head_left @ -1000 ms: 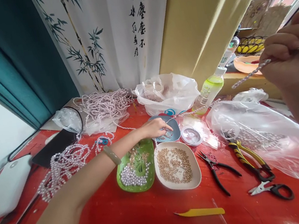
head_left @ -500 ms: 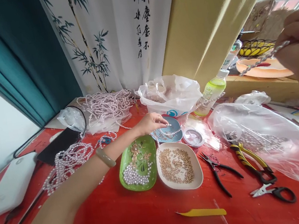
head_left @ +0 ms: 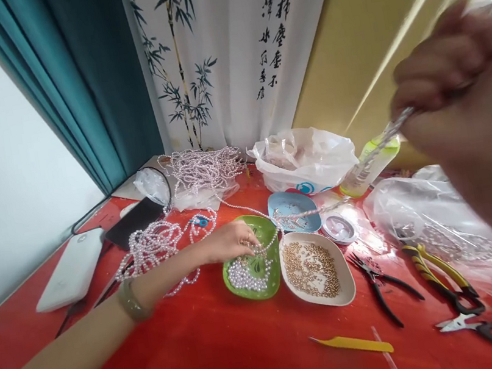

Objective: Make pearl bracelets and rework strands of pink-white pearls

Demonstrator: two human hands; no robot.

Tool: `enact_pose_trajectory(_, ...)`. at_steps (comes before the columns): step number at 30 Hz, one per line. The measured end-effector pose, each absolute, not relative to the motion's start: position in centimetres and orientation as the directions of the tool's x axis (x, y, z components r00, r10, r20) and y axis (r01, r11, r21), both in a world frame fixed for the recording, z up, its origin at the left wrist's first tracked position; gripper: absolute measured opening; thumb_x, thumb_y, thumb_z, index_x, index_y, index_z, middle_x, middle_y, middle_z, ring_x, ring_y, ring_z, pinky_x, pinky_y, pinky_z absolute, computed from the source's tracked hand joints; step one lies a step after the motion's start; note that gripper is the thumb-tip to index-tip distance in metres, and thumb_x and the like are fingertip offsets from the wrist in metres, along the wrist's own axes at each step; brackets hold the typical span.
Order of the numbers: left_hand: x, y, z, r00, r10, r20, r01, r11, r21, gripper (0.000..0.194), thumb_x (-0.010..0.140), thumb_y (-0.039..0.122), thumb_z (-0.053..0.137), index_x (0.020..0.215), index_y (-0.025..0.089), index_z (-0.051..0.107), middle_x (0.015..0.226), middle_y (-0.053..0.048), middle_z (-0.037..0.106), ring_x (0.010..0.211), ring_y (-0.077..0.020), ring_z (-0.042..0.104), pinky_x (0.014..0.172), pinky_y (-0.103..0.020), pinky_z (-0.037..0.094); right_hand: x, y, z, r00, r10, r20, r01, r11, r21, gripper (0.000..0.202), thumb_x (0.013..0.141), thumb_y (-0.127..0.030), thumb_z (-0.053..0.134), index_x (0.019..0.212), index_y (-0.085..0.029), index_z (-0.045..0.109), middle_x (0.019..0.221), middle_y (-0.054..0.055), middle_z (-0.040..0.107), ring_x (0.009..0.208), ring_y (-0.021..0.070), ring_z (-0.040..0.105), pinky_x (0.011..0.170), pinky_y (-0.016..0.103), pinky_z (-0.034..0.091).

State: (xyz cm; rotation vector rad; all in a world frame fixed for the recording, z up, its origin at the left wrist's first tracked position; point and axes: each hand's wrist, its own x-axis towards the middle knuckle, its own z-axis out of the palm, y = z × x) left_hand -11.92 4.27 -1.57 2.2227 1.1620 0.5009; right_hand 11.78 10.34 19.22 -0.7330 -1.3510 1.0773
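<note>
My right hand point(head_left: 445, 62) is raised high on the right, blurred, its fingers closed around a strand of beads point(head_left: 371, 156) that slants down leftward across the bottle toward the dishes. Low over the green dish point(head_left: 268, 289), my left hand point(head_left: 233, 240) has its fingertips pinched together on a thin string of pearl beads point(head_left: 272, 239). That string runs up to the strand near the blue dish's edge. White pearl beads point(head_left: 246, 275) lie in the green dish under the fingers. Beside it, a cream dish point(head_left: 346, 293) holds gold beads point(head_left: 312, 270).
Bead strings point(head_left: 207, 169) are heaped at the back, more point(head_left: 153, 244) at left. A blue dish point(head_left: 310, 224), a white plastic bag point(head_left: 309, 159) and a bottle point(head_left: 367, 172) stand behind. Pliers point(head_left: 381, 281), scissors point(head_left: 475, 326) and yellow tweezers point(head_left: 355, 344) lie at right.
My left hand has moved from above the blue dish down and left to the green dish. My right hand shows farther left and larger, still gripping the strand. The whole view has shifted.
</note>
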Motion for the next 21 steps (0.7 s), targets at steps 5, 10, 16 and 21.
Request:
enact_pose_trajectory(5, -12.1, 5.2, 0.9, 0.613, 0.79, -0.007, 0.675, -0.519, 0.524, 0.037, 0.063, 0.031, 0.069, 0.096, 0.015, 0.067, 0.089, -0.009, 0.065, 0.088, -0.0207, 0.054, 0.07, -0.028, 0.041, 6.6, 7.1, 15.3, -0.224, 0.965, 0.135, -0.544, -0.009, -0.839, 0.026, 0.086, -0.012, 0.035, 0.063, -0.015, 0.048, 0.048, -0.008, 0.013, 0.039, 0.004, 0.013, 0.034, 0.018, 0.011)
enact_pose_trajectory(10, -12.1, 6.4, 5.0, 0.541, 0.83, -0.135, 0.78, -0.435, 0.449, 0.021, 0.058, 0.037, 0.07, 0.065, 0.018, 0.067, 0.063, -0.002, 0.063, 0.062, -0.0155, 0.054, 0.06, -0.027, 0.037, 6.3, 7.7, 11.6, -0.288, 0.948, 0.137, -0.533, -0.04, -0.845, 0.013, 0.081, -0.016, 0.043, 0.07, -0.016, 0.051, 0.051, -0.007, 0.016, 0.042, 0.0056, 0.017, 0.038, 0.019, 0.019)
enact_pose_trajectory(16, -8.3, 7.3, 5.4, 0.365, 0.901, 0.235, 0.241, -0.335, 0.911, 0.024, 0.071, 0.026, 0.06, 0.092, 0.016, 0.062, 0.093, -0.008, 0.064, 0.084, -0.0168, 0.058, 0.072, -0.029, 0.043, 5.9, 8.1, 7.9, -0.21, 0.946, 0.245, -0.458, 0.126, -0.88, 0.014, 0.081, -0.022, 0.044, 0.073, -0.017, 0.054, 0.054, -0.004, 0.034, 0.054, 0.007, 0.038, 0.055, 0.021, 0.034)
enact_pose_trajectory(21, -4.7, 7.7, 4.6, 0.276, 0.924, 0.263, -0.23, -0.203, 0.952, 0.028, 0.068, 0.017, 0.062, 0.095, 0.011, 0.06, 0.091, -0.008, 0.064, 0.089, -0.0165, 0.058, 0.083, -0.032, 0.042, 5.7, 7.7, 5.5, -0.046, 0.908, 0.416, -0.206, 0.399, -0.894, 0.016, 0.08, -0.033, 0.047, 0.075, -0.02, 0.055, 0.072, 0.0, 0.052, 0.072, 0.0107, 0.049, 0.071, 0.026, 0.039)
